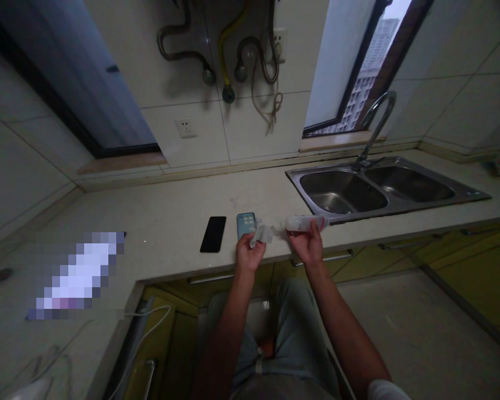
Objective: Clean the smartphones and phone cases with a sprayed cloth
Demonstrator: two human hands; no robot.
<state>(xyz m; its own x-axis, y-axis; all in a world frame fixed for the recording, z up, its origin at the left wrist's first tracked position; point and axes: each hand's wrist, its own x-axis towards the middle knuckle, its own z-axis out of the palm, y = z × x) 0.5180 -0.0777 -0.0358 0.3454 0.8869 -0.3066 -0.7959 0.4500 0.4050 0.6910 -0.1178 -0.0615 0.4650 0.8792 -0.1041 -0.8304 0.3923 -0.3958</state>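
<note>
My left hand (250, 254) is closed on a crumpled, whitish thin sheet (264, 234), like a tissue or wipe, with faint print on it. Just beyond those fingers is a light blue phone (245, 223) with several round pale spots on its back; whether the hand touches it, I cannot tell. My right hand (309, 244) grips a translucent white plastic pack or bottle (300, 223) with a pink patch at its right end. To the left of both hands, a black phone (213, 234) lies flat, screen up, on the counter.
The pale countertop (170, 216) runs along the tiled wall. A double steel sink (294, 180) with a curved faucet (389, 105) is set in at the right. A blurred-out bright screen (79, 275) and a white cable (144, 333) are at the left. Drawer handles (210, 279) line the front edge.
</note>
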